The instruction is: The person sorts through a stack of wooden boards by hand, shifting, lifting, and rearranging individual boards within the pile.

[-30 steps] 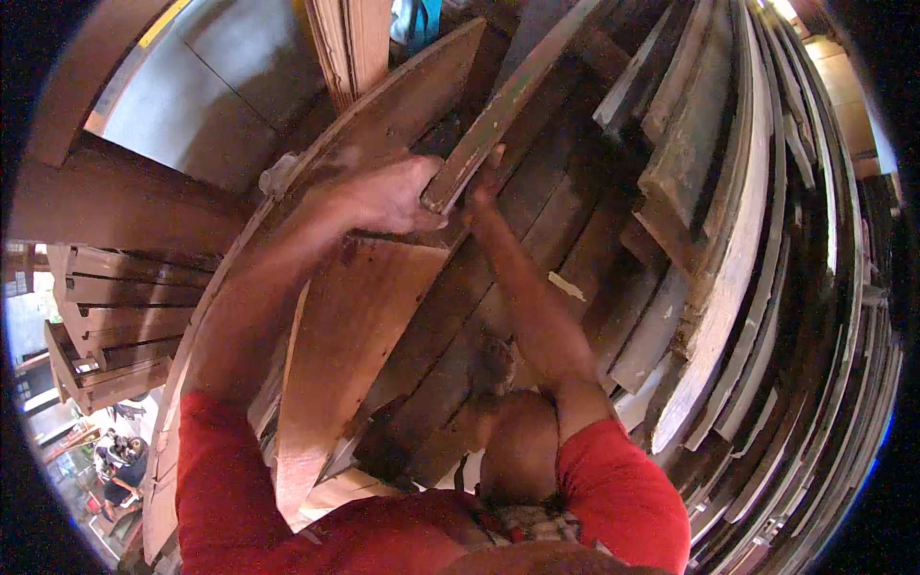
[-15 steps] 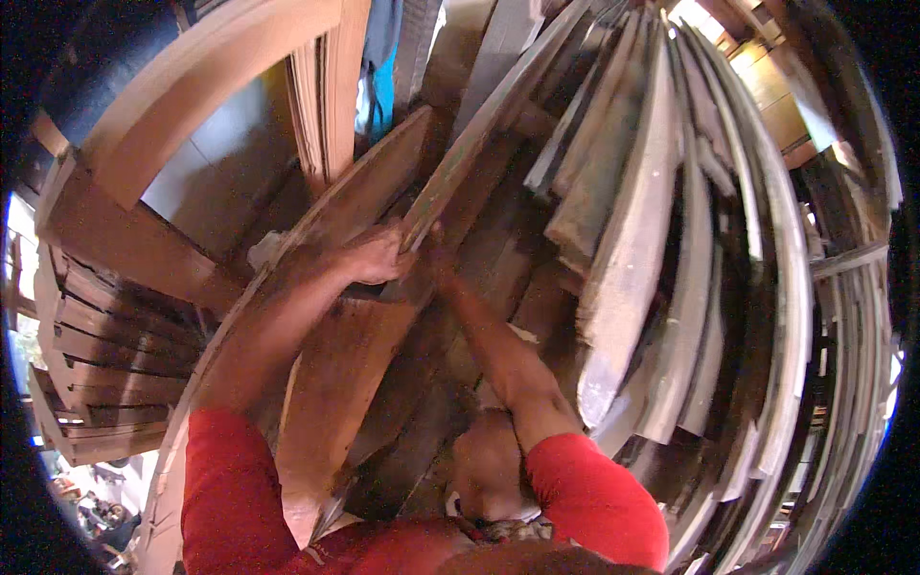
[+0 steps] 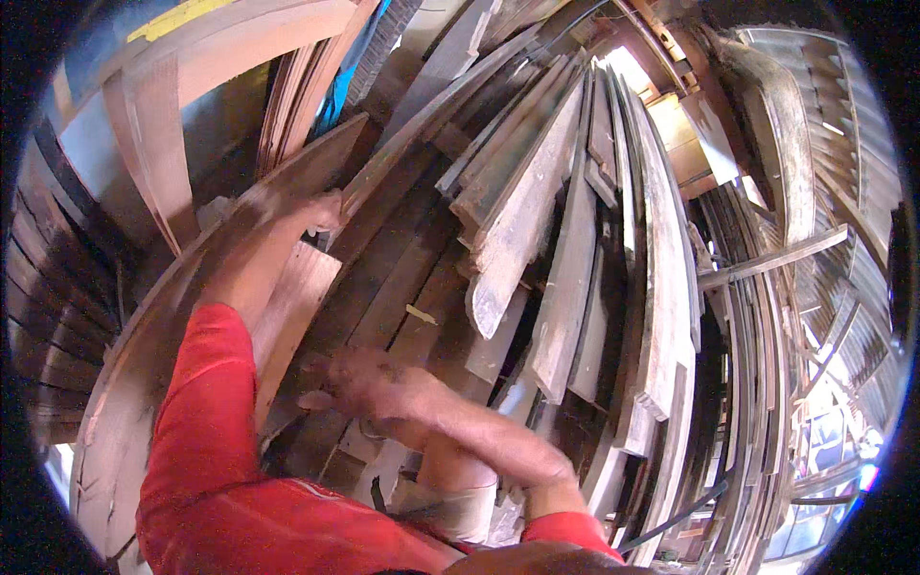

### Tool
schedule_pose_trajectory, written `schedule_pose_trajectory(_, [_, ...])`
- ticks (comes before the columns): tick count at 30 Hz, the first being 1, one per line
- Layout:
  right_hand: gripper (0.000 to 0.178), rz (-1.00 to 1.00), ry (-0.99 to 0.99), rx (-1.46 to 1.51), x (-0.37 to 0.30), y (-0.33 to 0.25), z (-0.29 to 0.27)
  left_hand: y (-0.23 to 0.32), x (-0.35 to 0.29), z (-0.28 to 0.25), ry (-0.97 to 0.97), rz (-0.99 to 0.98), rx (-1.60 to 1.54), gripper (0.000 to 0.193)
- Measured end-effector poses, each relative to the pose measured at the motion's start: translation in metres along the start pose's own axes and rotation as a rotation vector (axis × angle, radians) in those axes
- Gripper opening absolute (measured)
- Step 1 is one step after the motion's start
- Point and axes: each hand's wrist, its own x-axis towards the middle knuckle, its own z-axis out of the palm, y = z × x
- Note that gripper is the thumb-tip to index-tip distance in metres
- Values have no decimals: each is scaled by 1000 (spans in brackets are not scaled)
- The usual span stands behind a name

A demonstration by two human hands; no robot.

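Note:
My left hand (image 3: 321, 213) is closed at the near end of a long narrow wooden board (image 3: 431, 115), which runs away toward the top of the view. Below that hand lies a shorter brown plank (image 3: 302, 297), with its end face toward the top. My right hand (image 3: 359, 383) is bent in front of my body, past the plank's right edge and over dark boards (image 3: 388, 297). Motion smears its fingers, so their hold is unclear. A wide board (image 3: 134, 402) stands on edge along my left arm.
Rough planks (image 3: 527, 230) of uneven lengths are stacked to the right, ends jutting toward me. A loose stick (image 3: 776, 257) pokes out farther right. At the upper left stands a pale wooden frame (image 3: 259, 43). Corrugated sheeting (image 3: 834, 115) is at the upper right.
My right hand has left the board's end and come back toward my body. My left hand stays at the board's end. The view has swung right, showing more of the stack and the sheeting.

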Motion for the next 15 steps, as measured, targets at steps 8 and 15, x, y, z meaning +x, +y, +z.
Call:
schedule_pose_trajectory(8, [40,53,494,7,10,45,20,67,-75,0,358,-110,-178,49])
schedule_pose_trajectory(15, [42,36,612,-149,12,62,1,81,-111,16,991,-15,9,60])
